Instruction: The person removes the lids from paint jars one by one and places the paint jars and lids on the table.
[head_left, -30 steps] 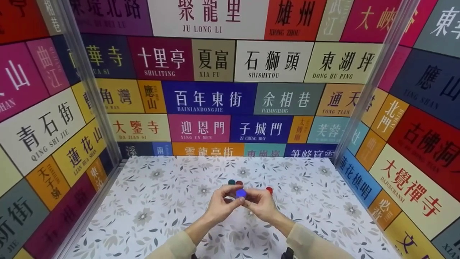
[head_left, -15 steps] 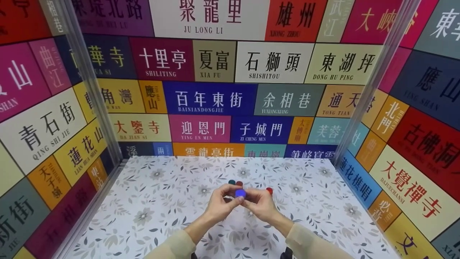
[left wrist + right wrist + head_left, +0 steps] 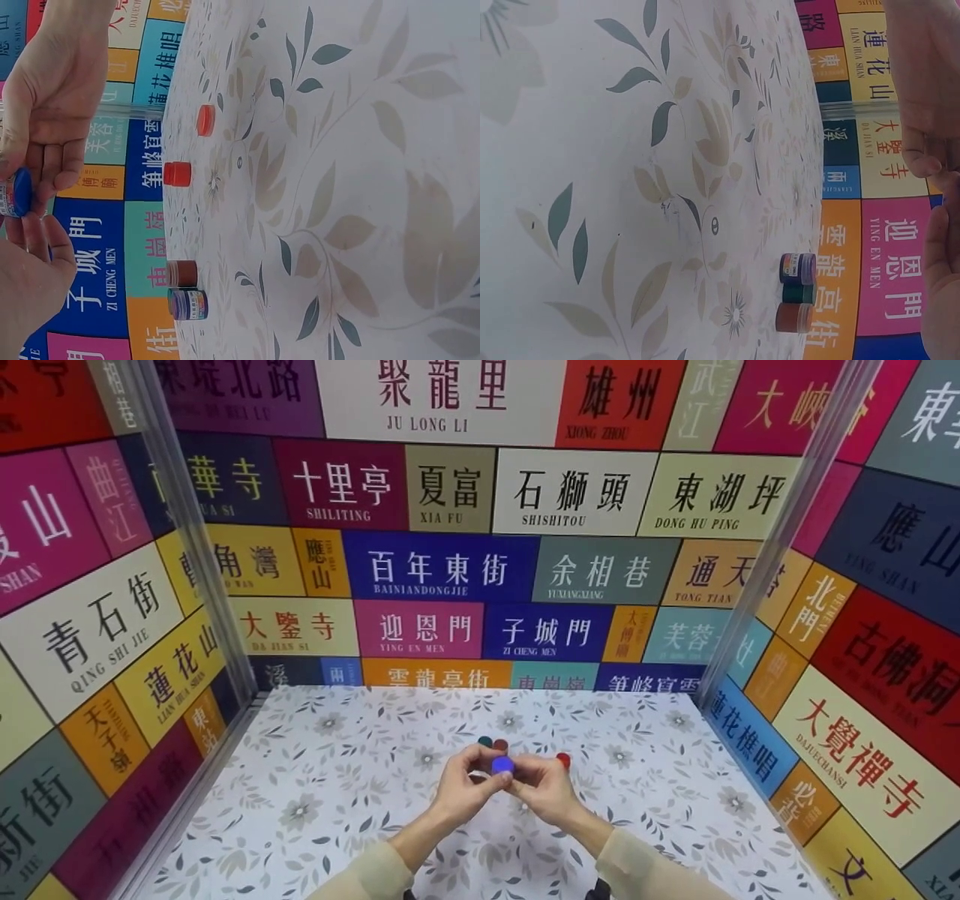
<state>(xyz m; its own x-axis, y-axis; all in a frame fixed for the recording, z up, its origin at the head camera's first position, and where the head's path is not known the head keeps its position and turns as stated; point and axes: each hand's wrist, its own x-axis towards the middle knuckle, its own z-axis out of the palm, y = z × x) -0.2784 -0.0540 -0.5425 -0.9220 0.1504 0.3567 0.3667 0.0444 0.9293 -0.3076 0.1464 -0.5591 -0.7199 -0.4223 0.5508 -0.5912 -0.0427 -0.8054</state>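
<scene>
Both hands meet over the table around a small jar with a blue lid [image 3: 502,764]. My left hand [image 3: 463,787] pinches it between thumb and fingers. From the other side, the thumb and fingers of my right hand [image 3: 546,786] grip it too. In the left wrist view, the blue lid [image 3: 23,191] and part of a printed label show between the fingers. The right wrist view hides the jar and shows only parts of both hands. Behind the hands stand a dark green jar [image 3: 485,742] and a brown jar [image 3: 499,744], with a red piece [image 3: 562,759] further right.
A labelled purple jar [image 3: 797,268] stands beside the green and brown ones. Left wrist view: two red pieces [image 3: 178,174] [image 3: 206,120] sit apart on the table. A floral cloth [image 3: 315,765] covers the table, and colourful printed panels [image 3: 439,566] wall it at the back and sides.
</scene>
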